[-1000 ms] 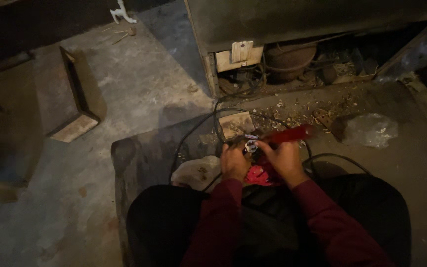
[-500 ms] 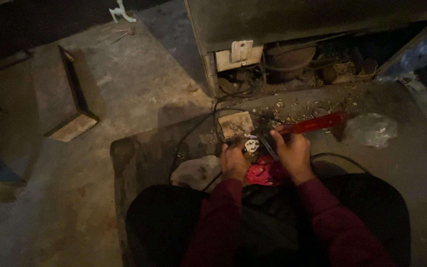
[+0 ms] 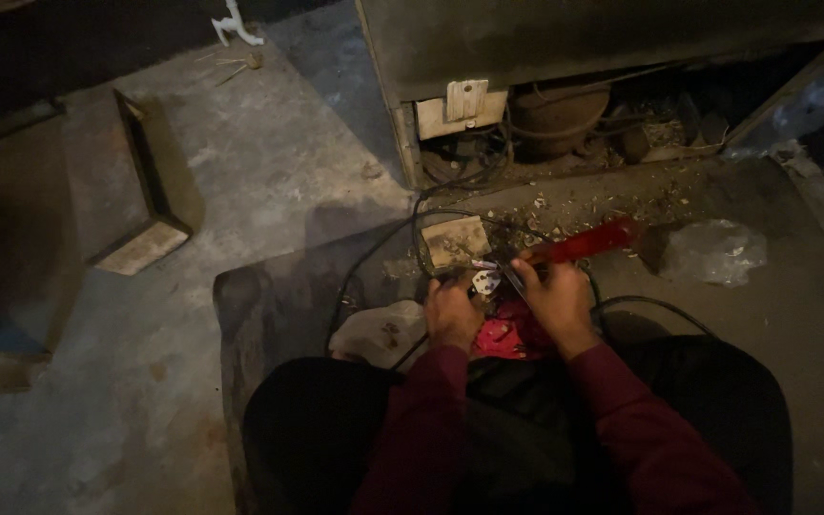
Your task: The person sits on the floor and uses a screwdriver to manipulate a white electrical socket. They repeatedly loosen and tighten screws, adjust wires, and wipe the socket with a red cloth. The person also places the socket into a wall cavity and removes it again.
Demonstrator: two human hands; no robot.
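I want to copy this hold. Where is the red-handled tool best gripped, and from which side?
Probably on the red handle, from the near side, as the right hand does. The handle is the long, thick part and slants up to the right, away from the white plug. The left hand sits by the plug, so the tip end is crowded.
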